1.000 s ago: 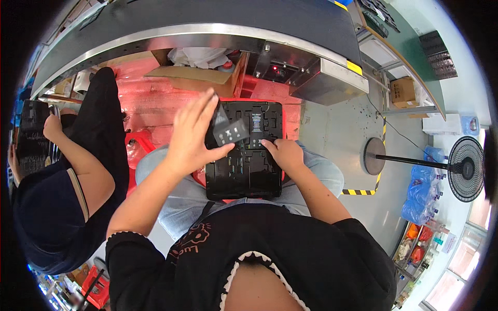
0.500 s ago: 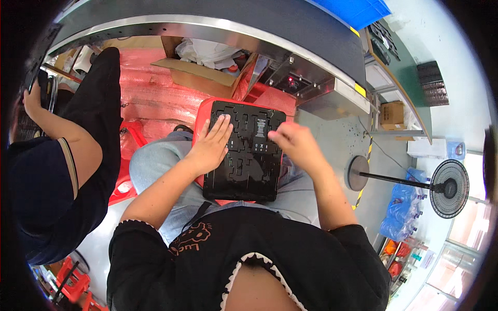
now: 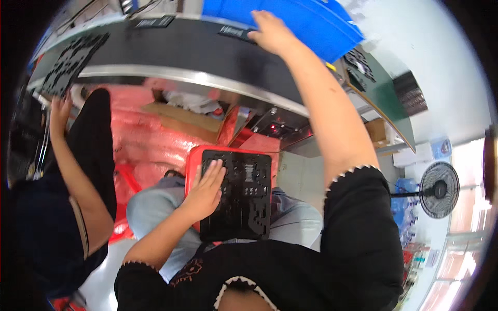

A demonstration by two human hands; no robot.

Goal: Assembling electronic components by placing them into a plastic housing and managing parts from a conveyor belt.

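Observation:
A flat black plastic panel [image 3: 238, 217], with moulded cut-outs and small white print, lies over my lap on a red plastic support [image 3: 193, 160]. My left hand [image 3: 205, 192] rests flat on the panel's left side, fingers stretched out. Far forward, my right hand [image 3: 272, 33] is held out over the dark conveyor belt [image 3: 171, 46], in front of the blue bin [image 3: 311, 26]. Its thumb and fingers are apart, with nothing visible between them. Close to that thumb, a small flat black piece [image 3: 236, 32] lies on the belt; whether the thumb touches it I cannot tell.
At left sits a co-worker, whose hand [image 3: 60, 111] is beside another black panel [image 3: 72, 62] on the belt. A second small black piece [image 3: 154, 22] lies farther left. Below the belt are an open cardboard box [image 3: 181, 122] and a metal control box. A fan [image 3: 440, 189] stands right.
My right hand has left the panel and reached forward to the blue bin. My left hand stays on the panel. The view has tilted up, showing more of the belt.

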